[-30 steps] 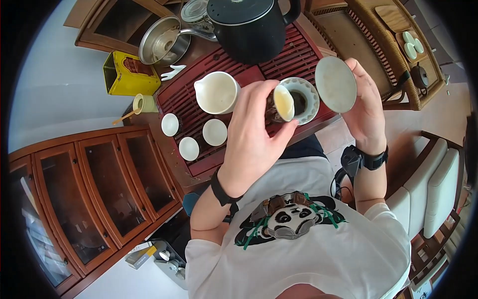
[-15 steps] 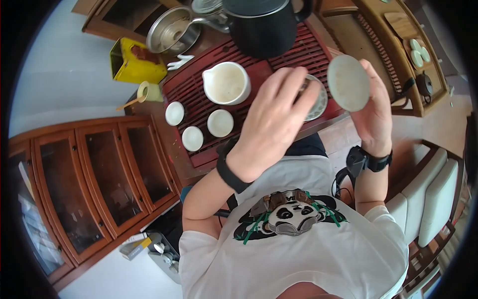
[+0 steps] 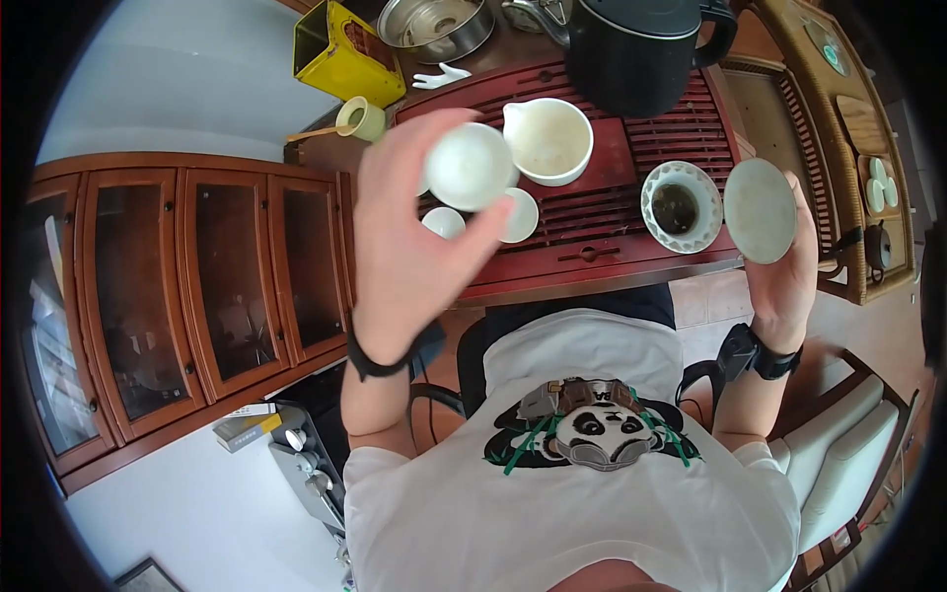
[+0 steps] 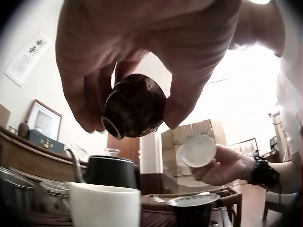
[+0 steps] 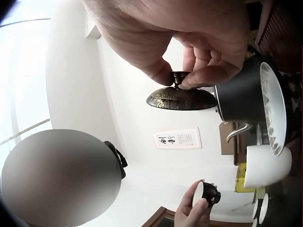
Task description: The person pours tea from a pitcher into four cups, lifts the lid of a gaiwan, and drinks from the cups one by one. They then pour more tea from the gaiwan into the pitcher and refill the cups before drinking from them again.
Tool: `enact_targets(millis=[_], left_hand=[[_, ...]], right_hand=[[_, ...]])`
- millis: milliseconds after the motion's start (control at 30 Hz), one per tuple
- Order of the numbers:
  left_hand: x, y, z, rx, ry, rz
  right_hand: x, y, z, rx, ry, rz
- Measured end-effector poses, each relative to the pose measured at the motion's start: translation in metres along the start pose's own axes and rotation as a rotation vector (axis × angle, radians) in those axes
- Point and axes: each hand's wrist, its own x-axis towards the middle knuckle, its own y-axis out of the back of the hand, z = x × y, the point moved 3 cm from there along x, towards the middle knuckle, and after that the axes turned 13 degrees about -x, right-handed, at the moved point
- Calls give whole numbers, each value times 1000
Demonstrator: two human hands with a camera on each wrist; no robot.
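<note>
My left hand (image 3: 400, 247) holds a small teacup (image 3: 472, 166) between thumb and fingers, raised at the tray's left, its white inside facing up. The left wrist view shows its dark outside and pale foot ring. Under it are small white-lined cups (image 3: 520, 215), partly hidden by the hand. At the tray's right end my right hand (image 3: 789, 281) pinches a dark, gold-patterned lid (image 5: 182, 100) by its knob, pale underside tilted toward the head camera. Beside the lid stands a lidded-bowl base (image 3: 651, 212) with a patterned rim and dark contents. A white pitcher (image 3: 548, 141) stands between the hands.
A black kettle (image 3: 631, 64) stands at the back of the slatted red tea tray (image 3: 513, 271). Behind and left are a yellow tin (image 3: 345, 59), a metal pan (image 3: 439, 35), a white hand-shaped ornament (image 3: 441, 77) and a small green pot (image 3: 365, 120). A wicker shelf (image 3: 848, 109) borders the right.
My left hand has carried the teacup from over the bowl leftward to above the small cups. Its inside looked yellowish earlier, white now. The right hand keeps the lid by the bowl. The head view has shifted.
</note>
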Motion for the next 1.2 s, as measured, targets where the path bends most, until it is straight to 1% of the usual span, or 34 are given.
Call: enact_targets(millis=[33, 67, 133, 167, 233, 267, 333, 400, 467, 500, 533, 567, 600, 633, 667, 733, 800, 867, 1100, 1200], left_hand=[[2, 9, -5, 169, -1, 22], [4, 16, -16, 160, 99, 20], [7, 20, -36, 89, 173, 13], [8, 19, -43, 90, 173, 17], [12, 14, -56, 37, 256, -55], [13, 12, -60, 34, 255, -53], [16, 4, -64, 198, 144, -126], [19, -1, -67, 186, 160, -141], [20, -7, -71, 262, 116, -171], [19, -7, -74, 256, 112, -174], [20, -8, -76, 281, 78, -191], [22, -11, -78, 301, 40, -209], [23, -12, -79, 270, 55, -220], [24, -13, -81, 245, 70, -232], [24, -13, -83, 224, 87, -245], [23, -14, -86, 191, 128, -265], [22, -14, -89, 205, 145, -265], [22, -13, -91, 211, 149, -273], [23, -9, -87, 216, 184, -304], [23, -1, -80, 280, 151, -296]], right_hand=[[2, -4, -1, -25, -12, 15], [3, -7, -3, -50, -25, 30], [4, -17, -8, -96, -26, 29], [5, -22, -10, -145, -27, 34], [6, -38, -14, -146, -17, 60], [6, -42, -16, -146, -8, 88], [5, -41, -16, -164, -11, 67], [4, -40, -14, -183, -16, 45], [5, -45, -11, -206, -1, 91], [4, -52, -12, -220, 0, 148], [4, -55, -13, -231, 3, 160], [3, -54, -13, -236, -24, 136], [2, -52, -12, -241, -51, 115], [3, -49, -10, -282, -40, 114], [3, -54, -11, -285, -43, 142], [4, -57, -14, -288, -39, 103], [3, -60, -17, -290, -51, 116], [2, -61, -18, -316, -86, 106], [1, -65, -19, -351, -85, 87], [1, -65, -16, -338, -89, 92]])
